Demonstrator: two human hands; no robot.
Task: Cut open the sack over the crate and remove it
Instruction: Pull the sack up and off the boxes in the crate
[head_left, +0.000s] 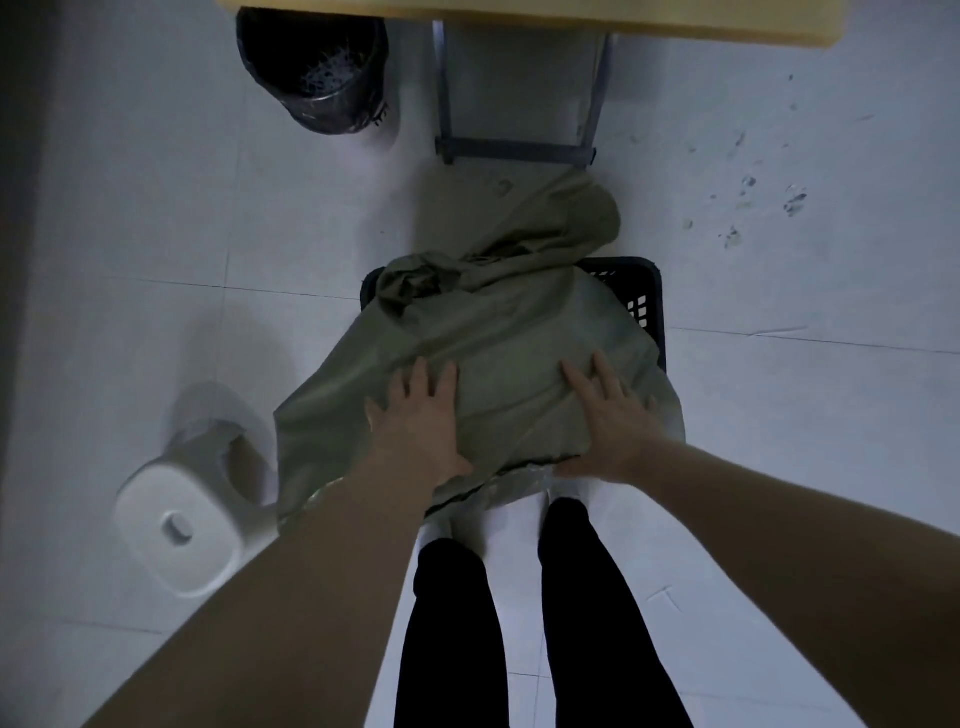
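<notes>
my left hand (415, 415) flat, fingers spread, gripping nothing | right hand (610, 410) likewise | both press the sack (498, 332) to steady it | sack drapes crate (641, 291) on floor, far end bunched | no cutter seen

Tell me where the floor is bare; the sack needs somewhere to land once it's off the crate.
Widest bare floor lies right of the crate, toward the smudges. Another patch lies left of the sack, between bin and stool. Crowded: the stool sits beside the sack's hem, and the table frame stands close behind.
</notes>
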